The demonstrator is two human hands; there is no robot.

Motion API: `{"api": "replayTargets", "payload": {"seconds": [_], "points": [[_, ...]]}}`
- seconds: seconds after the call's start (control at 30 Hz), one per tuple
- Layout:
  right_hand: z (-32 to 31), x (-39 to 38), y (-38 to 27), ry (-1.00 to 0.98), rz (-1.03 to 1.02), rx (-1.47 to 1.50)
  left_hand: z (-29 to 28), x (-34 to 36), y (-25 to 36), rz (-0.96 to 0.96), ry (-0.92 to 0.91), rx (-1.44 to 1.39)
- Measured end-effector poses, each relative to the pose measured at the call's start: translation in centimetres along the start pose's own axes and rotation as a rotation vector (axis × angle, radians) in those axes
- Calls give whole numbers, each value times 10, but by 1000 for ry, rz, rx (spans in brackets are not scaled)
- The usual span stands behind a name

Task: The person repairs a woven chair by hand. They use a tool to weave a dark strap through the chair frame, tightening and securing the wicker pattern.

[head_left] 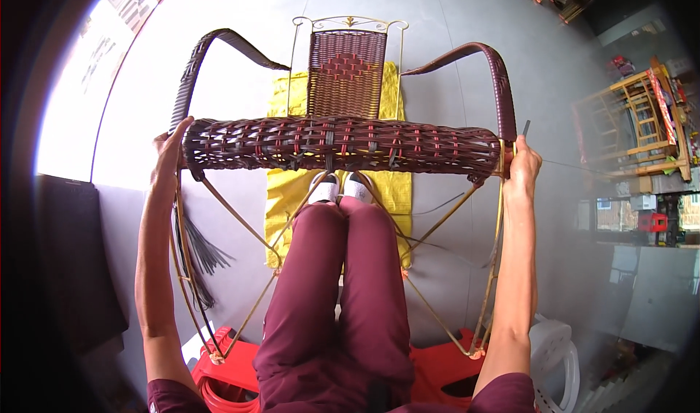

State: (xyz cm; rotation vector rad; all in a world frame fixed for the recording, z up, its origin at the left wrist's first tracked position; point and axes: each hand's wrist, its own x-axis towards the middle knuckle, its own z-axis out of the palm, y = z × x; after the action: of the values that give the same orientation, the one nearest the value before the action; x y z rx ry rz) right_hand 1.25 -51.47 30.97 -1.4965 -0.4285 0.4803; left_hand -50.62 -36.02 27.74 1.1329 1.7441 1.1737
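A dark brown woven chair (343, 143) lies across in front of me, its rounded woven section with red strands spanning between my hands. My left hand (173, 145) is closed round the left end, beside the dark wrapped armrest (191, 74). At the right end, my right hand (525, 166) is closed at the gold metal frame (500, 194), below the other armrest (499, 78). A short dark strip (526, 127) sticks up from my right fingers. The woven backrest (346, 74), with a red diamond pattern, lies farther off. Most fingertips are hidden behind the chair.
Yellow sheeting (284, 194) lies under the chair and my feet. Loose dark strips (200, 249) hang at the left. Red plastic stools (237, 362) are at both sides of my legs, with a white plastic seat (554, 355) at the right. Wooden frames (645, 121) stand farther right.
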Motion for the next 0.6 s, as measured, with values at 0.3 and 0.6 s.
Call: {"api": "replayTargets", "payload": {"seconds": [0.3,0.6], "points": [[-23,3,17,-49,9,-29,-8,-9,-18,180,-38,-42],[-26,-3,16,-29,-69,-125,-25,-15,-23,265,-192,-102]]}}
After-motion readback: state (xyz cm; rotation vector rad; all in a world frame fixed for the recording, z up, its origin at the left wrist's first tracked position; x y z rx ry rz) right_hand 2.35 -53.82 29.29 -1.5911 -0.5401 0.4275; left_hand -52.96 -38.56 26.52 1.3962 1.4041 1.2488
